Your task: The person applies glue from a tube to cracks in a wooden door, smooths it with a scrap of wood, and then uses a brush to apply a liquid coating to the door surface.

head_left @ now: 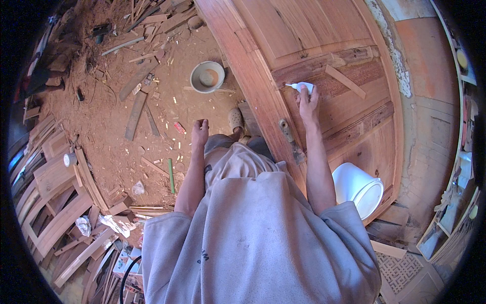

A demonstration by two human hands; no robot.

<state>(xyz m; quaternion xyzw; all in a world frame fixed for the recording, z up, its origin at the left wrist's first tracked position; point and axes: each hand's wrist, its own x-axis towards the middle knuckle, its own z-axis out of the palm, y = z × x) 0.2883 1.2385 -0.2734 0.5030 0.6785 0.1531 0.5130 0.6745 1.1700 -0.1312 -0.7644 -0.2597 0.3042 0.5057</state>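
My right hand [308, 104] is closed round a small white squeeze bottle [304, 88] with a thin nozzle. The bottle is tipped over, its nozzle pointing left just over a dark spot on the panelled wooden door [349, 121]. Right of the bottle, a thin loose wood strip [346, 81] lies slanted across the door. My left hand [200, 133] hangs over the dirt floor beside my knee, its fingers curled in. Whatever it may hold is hidden.
A white bucket [352, 187] lies beside my right forearm on the door. On the floor stand a grey basin [207, 77], a red packet [179, 127] and a green stick [171, 176]. Stacked timber [61, 202] fills the left side. A metal lock plate [286, 129] sits in the door's edge.
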